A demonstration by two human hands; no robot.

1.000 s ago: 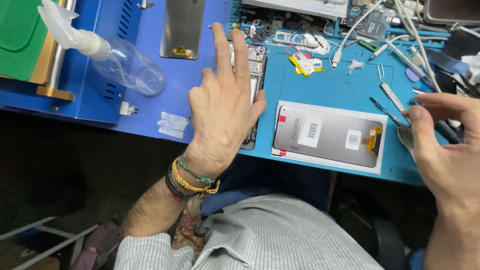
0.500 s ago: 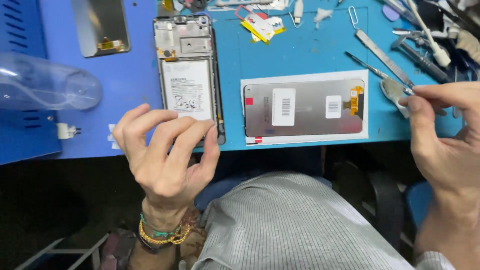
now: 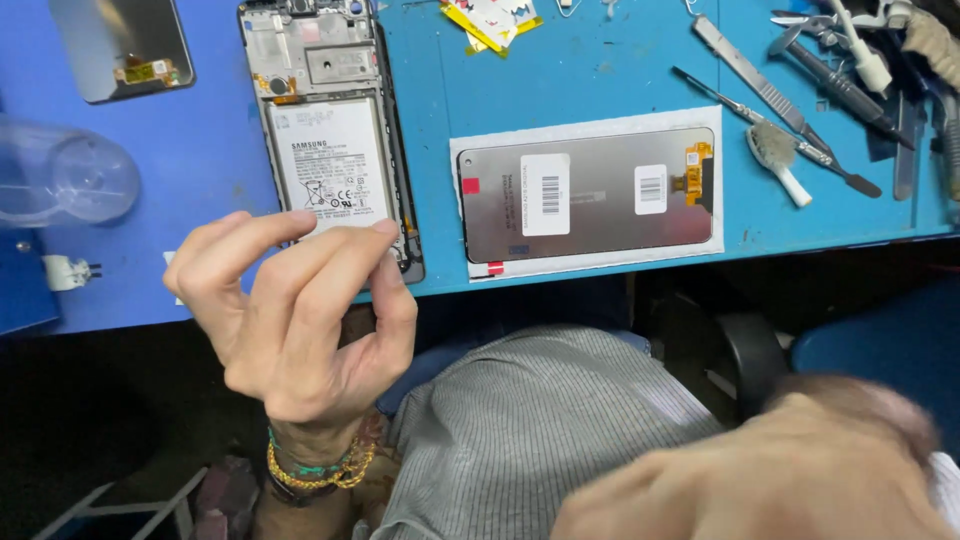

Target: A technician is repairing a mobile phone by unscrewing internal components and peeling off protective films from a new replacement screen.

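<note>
A person's left hand [image 3: 300,320] hovers palm-up at the near edge of a blue work mat [image 3: 560,80], fingers loosely curled and gripping nothing — the fingertips [image 3: 385,228] sit just over the lower end of an opened phone [image 3: 330,130]. That phone lies lengthwise on the mat, back cover off, its white battery [image 3: 330,165] exposed in the frame. Just to its right rests a replacement screen panel [image 3: 590,190], dark side up on white backing, bearing 2 barcode stickers and an orange flex connector at its right end. The right hand [image 3: 770,470] fills the lower right corner, well away from the mat; it is blurred, so whether it is clenched or slack cannot be told. Metal tweezers [image 3: 750,75] and a small brush [image 3: 780,160] lie beyond the panel — a clear plastic bottle [image 3: 60,180] sits at far left, with another dark panel [image 3: 120,45] above it.
</note>
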